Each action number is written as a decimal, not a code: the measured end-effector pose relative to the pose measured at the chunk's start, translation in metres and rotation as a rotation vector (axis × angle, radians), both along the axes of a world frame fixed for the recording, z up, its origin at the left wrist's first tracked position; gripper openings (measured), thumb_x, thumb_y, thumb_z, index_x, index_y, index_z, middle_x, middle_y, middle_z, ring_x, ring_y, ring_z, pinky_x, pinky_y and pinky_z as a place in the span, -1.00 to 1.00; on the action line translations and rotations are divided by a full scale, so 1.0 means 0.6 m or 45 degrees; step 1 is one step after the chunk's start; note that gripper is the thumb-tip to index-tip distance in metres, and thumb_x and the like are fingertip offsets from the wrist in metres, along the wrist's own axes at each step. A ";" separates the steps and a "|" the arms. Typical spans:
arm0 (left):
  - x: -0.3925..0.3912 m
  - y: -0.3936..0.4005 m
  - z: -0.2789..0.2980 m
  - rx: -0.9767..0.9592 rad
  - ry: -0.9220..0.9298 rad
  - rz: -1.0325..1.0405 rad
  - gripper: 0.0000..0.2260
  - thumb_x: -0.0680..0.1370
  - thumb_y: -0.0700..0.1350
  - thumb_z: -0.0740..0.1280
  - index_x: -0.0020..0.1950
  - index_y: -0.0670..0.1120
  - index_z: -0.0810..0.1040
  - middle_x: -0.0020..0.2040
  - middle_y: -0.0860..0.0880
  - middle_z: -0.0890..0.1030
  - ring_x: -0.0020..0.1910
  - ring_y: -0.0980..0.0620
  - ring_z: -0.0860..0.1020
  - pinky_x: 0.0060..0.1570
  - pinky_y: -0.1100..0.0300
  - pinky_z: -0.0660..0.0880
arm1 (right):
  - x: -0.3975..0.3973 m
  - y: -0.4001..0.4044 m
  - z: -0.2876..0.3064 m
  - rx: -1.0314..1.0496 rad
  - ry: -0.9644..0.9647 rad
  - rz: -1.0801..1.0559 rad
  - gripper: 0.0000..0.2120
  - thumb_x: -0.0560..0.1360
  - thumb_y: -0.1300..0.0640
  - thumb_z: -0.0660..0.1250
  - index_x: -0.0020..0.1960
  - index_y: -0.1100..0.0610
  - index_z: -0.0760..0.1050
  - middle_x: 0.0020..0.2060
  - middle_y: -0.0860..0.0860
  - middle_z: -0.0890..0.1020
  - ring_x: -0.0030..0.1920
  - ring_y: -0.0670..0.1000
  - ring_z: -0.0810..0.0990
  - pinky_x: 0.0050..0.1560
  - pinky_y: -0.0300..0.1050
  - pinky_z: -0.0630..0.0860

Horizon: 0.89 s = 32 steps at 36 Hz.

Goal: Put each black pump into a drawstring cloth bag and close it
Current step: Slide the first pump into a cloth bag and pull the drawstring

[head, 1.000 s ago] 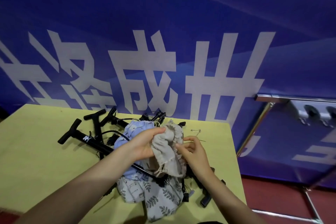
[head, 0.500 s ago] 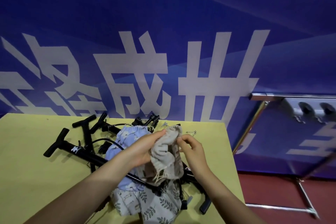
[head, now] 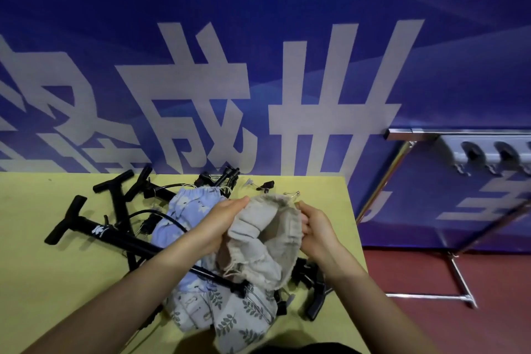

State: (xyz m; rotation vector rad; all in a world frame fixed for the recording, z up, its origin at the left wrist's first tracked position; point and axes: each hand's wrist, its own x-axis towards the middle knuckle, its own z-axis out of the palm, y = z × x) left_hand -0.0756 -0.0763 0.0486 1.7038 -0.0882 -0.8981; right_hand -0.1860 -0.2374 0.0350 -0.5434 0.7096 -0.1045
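Beige bag: a plain beige drawstring cloth bag [head: 258,241] is held up over the pile at the middle of the table, its mouth pulled wide; a second ago it was bunched narrow between the hands.
Left hand: the left hand [head: 221,224] grips the bag's left edge, fingers curled into the cloth at the rim, much as it did earlier.
Right hand: the right hand [head: 314,228] pinches the right rim of the mouth; a second ago it sat lower on the bag's side, now it is up at the hem and farther from the left hand.
Black pump: a long black T-handled pump [head: 120,238] lies slanted on the table under the left forearm, its shaft running beneath the bags; it lies as it did before.
Other pumps: more black T-handled pumps and hoses [head: 135,190] lie tangled behind it, near the table's far edge.
Blue bag: a pale blue floral cloth bag [head: 186,207] lies just behind the left hand.
Leaf bag: a white cloth bag with a green leaf print [head: 230,313] lies below the beige one.
Table: a yellow-green tabletop [head: 43,282] carries all of it.
Backdrop: a blue banner with large white characters [head: 316,81].
Rack: a chrome metal rack [head: 459,135] stands to the right.
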 end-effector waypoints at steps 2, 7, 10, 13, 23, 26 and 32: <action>0.004 0.007 -0.007 -0.047 0.103 0.054 -0.71 0.62 0.01 0.23 0.14 -0.18 0.57 0.04 -0.15 0.67 -0.05 -0.06 0.64 -0.13 0.14 0.56 | -0.009 -0.011 -0.009 -0.026 -0.006 0.067 -0.69 0.66 0.08 0.04 -0.25 0.09 0.25 -0.65 -0.09 0.21 -0.71 -0.15 0.12 -0.72 -0.31 0.04; 0.008 0.020 -0.027 -0.209 0.303 0.061 -0.70 0.67 -0.05 0.12 0.19 -0.16 0.57 0.08 -0.15 0.67 0.01 -0.06 0.66 0.01 0.06 0.58 | -0.035 -0.018 -0.019 -0.948 0.033 0.478 -0.62 0.57 -0.18 0.21 -0.19 0.12 0.39 -0.43 -0.06 0.36 -0.47 -0.09 0.28 -0.51 -0.25 0.23; 0.004 0.010 -0.034 -0.229 0.371 0.025 -0.70 0.68 -0.06 0.08 0.19 -0.13 0.56 0.08 -0.10 0.68 0.02 -0.03 0.66 -0.02 0.07 0.59 | -0.033 0.000 -0.032 -1.287 -0.024 0.750 -0.79 0.53 -0.07 0.34 0.04 0.04 0.55 -0.15 -0.16 0.62 -0.17 -0.17 0.59 -0.20 -0.31 0.53; 0.003 -0.005 -0.041 -0.234 0.379 -0.020 -0.69 0.68 -0.06 0.07 0.18 -0.13 0.56 0.11 -0.11 0.67 0.04 -0.01 0.65 -0.01 0.12 0.58 | -0.024 0.012 -0.066 -1.484 0.056 0.667 -0.83 0.57 0.06 0.32 -0.20 0.02 0.53 -0.29 -0.09 0.62 -0.31 -0.23 0.55 -0.25 -0.31 0.45; 0.083 -0.002 -0.088 0.035 0.371 0.138 -0.57 0.60 0.05 0.24 0.34 -0.22 0.48 0.17 -0.20 0.63 0.21 -0.19 0.57 0.33 -0.12 0.39 | 0.017 -0.055 -0.111 -0.232 0.261 0.339 -0.65 0.52 0.04 0.34 0.16 0.28 0.51 -0.20 0.16 0.65 -0.22 0.12 0.62 -0.14 -0.07 0.57; 0.091 -0.015 -0.093 0.006 0.489 0.165 -0.60 0.63 0.02 0.20 0.32 -0.24 0.50 0.18 -0.22 0.62 0.19 -0.18 0.58 0.15 -0.01 0.52 | 0.020 -0.071 -0.119 -0.107 0.175 0.403 -0.50 0.40 -0.06 0.40 0.24 0.20 0.54 0.05 0.15 0.64 -0.01 0.14 0.62 0.05 -0.03 0.54; 0.115 -0.038 -0.109 -0.032 0.613 0.252 -0.71 0.64 -0.03 0.18 0.08 -0.21 0.59 -0.14 -0.15 0.69 -0.24 -0.04 0.67 -0.26 0.17 0.62 | 0.049 -0.118 -0.159 -0.052 0.142 0.378 -0.59 0.57 -0.03 0.19 0.20 0.22 0.60 0.09 0.17 0.66 0.08 0.16 0.63 0.16 0.00 0.47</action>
